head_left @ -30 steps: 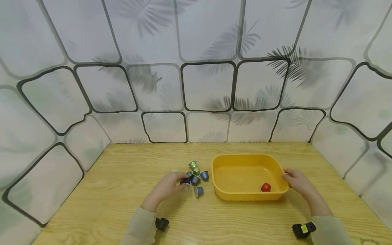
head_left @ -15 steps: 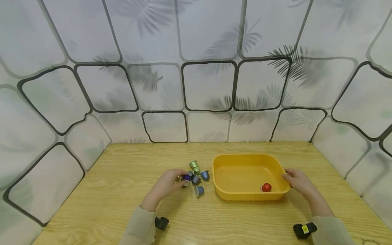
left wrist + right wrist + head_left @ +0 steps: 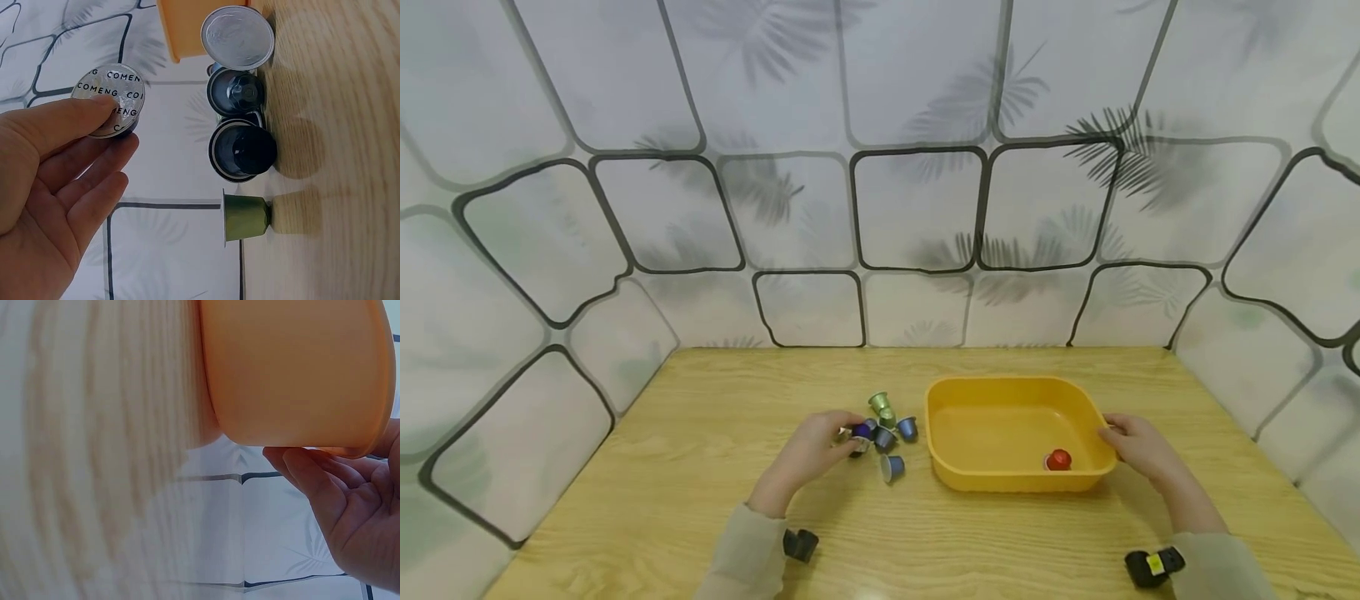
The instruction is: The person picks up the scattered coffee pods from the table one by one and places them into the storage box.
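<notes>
Wooden table (image 3: 970,533) (visibly grained) | yellow tray (image 3: 1000,425) | green, blue and dark capsules (image 3: 885,441) left of tray

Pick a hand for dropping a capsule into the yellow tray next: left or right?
Likely the left hand: it pinches a capsule near the other capsules; the right hand holds the yellow tray by its edge.

Leaf-printed walls (image 3: 917,208), perhaps fabric, border a wood-grain tabletop (image 3: 737,392).

The table (image 3: 715,417) looks like grained wood; nearer its right edge, the yellow tray (image 3: 992,429) seems smooth plastic. The printed capsule lid (image 3: 130,84) resembles shiny foil, the green capsule (image 3: 245,216) satin metal.
</notes>
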`<state>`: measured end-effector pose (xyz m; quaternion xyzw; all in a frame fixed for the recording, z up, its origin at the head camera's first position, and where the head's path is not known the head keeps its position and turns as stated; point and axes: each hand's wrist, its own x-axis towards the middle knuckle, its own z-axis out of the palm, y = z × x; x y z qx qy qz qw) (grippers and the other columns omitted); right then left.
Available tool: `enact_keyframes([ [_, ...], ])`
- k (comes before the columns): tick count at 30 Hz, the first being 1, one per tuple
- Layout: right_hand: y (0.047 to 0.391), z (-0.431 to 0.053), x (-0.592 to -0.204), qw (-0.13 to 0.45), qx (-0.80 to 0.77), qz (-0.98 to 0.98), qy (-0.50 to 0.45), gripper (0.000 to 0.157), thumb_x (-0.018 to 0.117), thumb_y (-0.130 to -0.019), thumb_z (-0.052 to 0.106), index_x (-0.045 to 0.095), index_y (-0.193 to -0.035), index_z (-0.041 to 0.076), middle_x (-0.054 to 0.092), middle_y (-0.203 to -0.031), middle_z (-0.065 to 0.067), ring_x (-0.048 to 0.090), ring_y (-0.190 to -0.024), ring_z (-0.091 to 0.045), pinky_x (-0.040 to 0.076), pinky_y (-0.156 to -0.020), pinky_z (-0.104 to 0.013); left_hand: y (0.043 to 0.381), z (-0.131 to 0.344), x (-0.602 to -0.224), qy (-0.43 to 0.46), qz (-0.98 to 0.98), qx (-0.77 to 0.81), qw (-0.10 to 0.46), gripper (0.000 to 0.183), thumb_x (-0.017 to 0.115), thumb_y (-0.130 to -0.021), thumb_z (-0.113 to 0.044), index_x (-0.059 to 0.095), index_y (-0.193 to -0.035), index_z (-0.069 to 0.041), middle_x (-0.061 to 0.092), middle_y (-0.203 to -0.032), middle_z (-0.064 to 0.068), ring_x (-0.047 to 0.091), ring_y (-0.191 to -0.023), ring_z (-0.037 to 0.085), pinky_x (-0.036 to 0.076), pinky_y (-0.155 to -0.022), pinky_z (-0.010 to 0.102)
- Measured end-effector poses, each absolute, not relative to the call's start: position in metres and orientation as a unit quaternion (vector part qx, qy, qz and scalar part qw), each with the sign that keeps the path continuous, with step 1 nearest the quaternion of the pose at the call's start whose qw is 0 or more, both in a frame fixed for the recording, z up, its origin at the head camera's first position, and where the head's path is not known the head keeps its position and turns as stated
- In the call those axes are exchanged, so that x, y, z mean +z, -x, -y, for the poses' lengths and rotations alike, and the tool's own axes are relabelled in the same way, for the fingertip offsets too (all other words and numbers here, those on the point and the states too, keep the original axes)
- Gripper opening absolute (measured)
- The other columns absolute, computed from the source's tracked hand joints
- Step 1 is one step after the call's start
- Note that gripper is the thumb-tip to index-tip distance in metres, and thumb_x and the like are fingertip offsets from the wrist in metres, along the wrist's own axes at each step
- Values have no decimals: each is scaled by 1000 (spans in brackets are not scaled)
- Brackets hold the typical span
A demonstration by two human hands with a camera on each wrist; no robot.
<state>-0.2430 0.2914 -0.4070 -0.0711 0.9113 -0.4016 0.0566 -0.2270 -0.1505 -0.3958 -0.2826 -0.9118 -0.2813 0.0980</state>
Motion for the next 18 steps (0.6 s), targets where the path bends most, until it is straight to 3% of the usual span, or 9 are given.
enact_keyframes([
  [18, 245, -295, -409, 58, -403, -911, 71, 48, 38, -95, 16, 31, -120, -24, 44, -113, -38, 52, -95, -36, 49, -72, -39, 226, 144, -390, 278, 908, -295, 109, 28, 64, -81, -13, 61, -106, -1, 62, -101, 9, 59, -91, 19, 48, -76, 34],
])
